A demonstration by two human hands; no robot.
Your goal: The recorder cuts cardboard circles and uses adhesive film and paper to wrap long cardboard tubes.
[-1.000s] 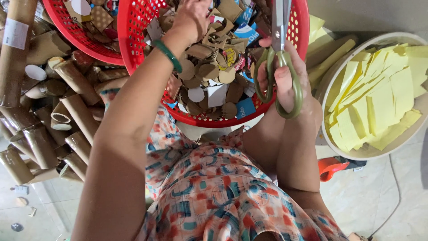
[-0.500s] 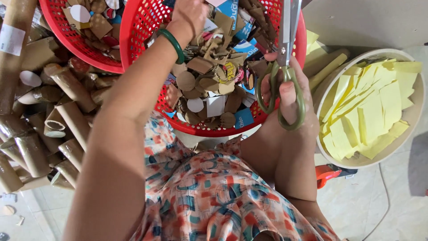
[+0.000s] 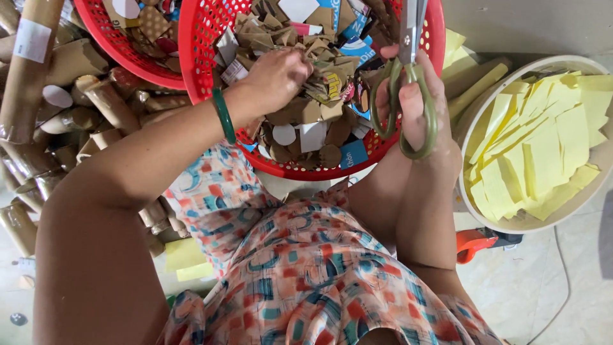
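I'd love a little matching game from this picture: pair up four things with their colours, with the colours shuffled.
Things:
1. scissors' handles
2. basket that the left hand digs in
3. paper strips in the round tub
4. bangle

Colours:
A. yellow
B. dark green
C. olive green
D. red

Pairs: 1-C, 2-D, 3-A, 4-B

Pale tiled floor (image 3: 543, 287) under soft daylight, plain grey wall (image 3: 530, 25) at top right.

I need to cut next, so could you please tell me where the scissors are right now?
In the head view the scissors are in the right hand, blades pointing up over the right rim of the red basket, left of the tub of yellow paper strips.
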